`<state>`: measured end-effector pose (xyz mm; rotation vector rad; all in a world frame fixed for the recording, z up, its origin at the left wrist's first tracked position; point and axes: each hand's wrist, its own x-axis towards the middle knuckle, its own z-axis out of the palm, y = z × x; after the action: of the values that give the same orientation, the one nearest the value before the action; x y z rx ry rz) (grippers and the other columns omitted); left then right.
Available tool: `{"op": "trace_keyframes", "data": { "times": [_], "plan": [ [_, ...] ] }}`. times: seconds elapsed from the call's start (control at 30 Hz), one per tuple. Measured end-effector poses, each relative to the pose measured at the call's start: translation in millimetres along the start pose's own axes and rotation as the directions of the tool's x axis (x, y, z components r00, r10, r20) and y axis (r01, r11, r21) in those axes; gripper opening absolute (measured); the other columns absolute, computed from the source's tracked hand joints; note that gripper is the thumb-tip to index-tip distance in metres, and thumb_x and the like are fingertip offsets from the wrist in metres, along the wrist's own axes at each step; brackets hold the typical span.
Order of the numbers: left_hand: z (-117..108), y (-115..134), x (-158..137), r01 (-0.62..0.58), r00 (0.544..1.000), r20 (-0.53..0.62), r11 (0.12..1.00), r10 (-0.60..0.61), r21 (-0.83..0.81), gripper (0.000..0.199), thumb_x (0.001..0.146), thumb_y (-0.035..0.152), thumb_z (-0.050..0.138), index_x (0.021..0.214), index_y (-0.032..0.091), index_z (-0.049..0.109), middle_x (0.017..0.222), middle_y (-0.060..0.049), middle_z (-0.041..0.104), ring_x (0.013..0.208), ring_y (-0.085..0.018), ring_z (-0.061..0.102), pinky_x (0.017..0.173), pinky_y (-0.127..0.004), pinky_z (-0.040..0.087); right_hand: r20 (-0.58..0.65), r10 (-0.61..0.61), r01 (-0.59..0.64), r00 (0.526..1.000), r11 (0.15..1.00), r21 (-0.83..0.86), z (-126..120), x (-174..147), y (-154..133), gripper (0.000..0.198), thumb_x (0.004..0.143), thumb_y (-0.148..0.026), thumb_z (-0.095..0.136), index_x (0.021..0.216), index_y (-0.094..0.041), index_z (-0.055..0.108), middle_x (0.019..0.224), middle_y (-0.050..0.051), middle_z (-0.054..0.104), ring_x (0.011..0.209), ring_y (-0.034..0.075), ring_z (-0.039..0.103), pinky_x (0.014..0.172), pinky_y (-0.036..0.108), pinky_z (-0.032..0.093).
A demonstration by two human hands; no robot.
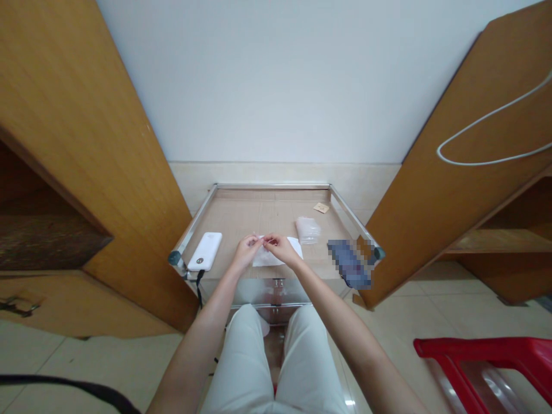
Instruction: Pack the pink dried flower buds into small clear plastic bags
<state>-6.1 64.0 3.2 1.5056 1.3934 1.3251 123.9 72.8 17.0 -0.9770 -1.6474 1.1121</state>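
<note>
Over the near middle of a low table, both of my hands meet with the fingertips pinched together. My left hand and my right hand are closed on something small, thin and pale between them; the fingers hide most of it, so its kind cannot be told. Beneath the hands lies a white sheet of paper, partly covered by them. Just right of the paper is a pile of clear plastic bags or film. A small tan paper piece rests farther back.
A white power bank with a black cable lies on the table's left side. On the right is a blurred-out dark item. A metal rim edges the tabletop. Wooden cabinets flank it, and a red plastic stool stands at lower right.
</note>
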Motion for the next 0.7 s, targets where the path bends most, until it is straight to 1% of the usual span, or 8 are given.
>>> {"op": "trace_keyframes", "data": {
  "times": [0.17, 0.33, 0.47, 0.7],
  "plan": [
    [-2.0, 4.0, -1.7, -0.040, 0.999, 0.031, 0.998, 0.039, 0.038, 0.016, 0.071, 0.025, 0.051, 0.059, 0.015, 0.056, 0.086, -0.006, 0.061, 0.088, -0.014, 0.053, 0.081, -0.025, 0.039, 0.011, 0.016, -0.016, 1.000, 1.000, 0.020, -0.9, 1.0, -1.0, 0.012, 0.063, -0.023, 0.053, 0.067, -0.015, 0.062, 0.060, 0.000, 0.060, 0.055, 0.010, 0.050, 0.055, 0.021, 0.038],
    [-2.4, 4.5, -4.5, -0.014, 0.998, 0.055, 0.999, 0.012, 0.038, 0.018, 0.072, 0.025, 0.051, 0.059, 0.015, 0.057, 0.088, -0.006, 0.061, 0.091, -0.014, 0.053, 0.084, -0.025, 0.038, 0.032, 0.053, -0.054, 0.998, 0.999, 0.010, -3.3, 1.3, -3.0, 0.016, 0.065, -0.024, 0.051, 0.053, -0.015, 0.056, 0.050, -0.002, 0.055, 0.049, 0.008, 0.047, 0.051, 0.019, 0.035],
    [-0.8, 2.3, -4.0, -0.008, 0.999, 0.047, 1.000, 0.007, 0.016, 0.019, 0.073, 0.026, 0.049, 0.059, 0.016, 0.057, 0.088, -0.006, 0.061, 0.092, -0.015, 0.052, 0.086, -0.027, 0.036, 0.035, 0.068, -0.068, 0.997, 0.998, 0.006, -3.9, 3.8, -0.7, 0.016, 0.065, -0.022, 0.050, 0.051, -0.015, 0.054, 0.047, -0.002, 0.053, 0.047, 0.007, 0.046, 0.049, 0.019, 0.034],
    [-0.1, -0.3, -1.9, -0.076, 0.993, 0.089, 0.997, 0.073, 0.028, 0.017, 0.073, 0.023, 0.049, 0.059, 0.016, 0.057, 0.085, -0.006, 0.061, 0.094, -0.014, 0.052, 0.089, -0.027, 0.034, 0.073, 0.083, -0.084, 0.994, 0.996, 0.001, -6.0, 7.1, 0.0, 0.015, 0.065, -0.020, 0.048, 0.052, -0.015, 0.053, 0.046, -0.003, 0.052, 0.044, 0.007, 0.044, 0.046, 0.018, 0.033]
  ]
}}
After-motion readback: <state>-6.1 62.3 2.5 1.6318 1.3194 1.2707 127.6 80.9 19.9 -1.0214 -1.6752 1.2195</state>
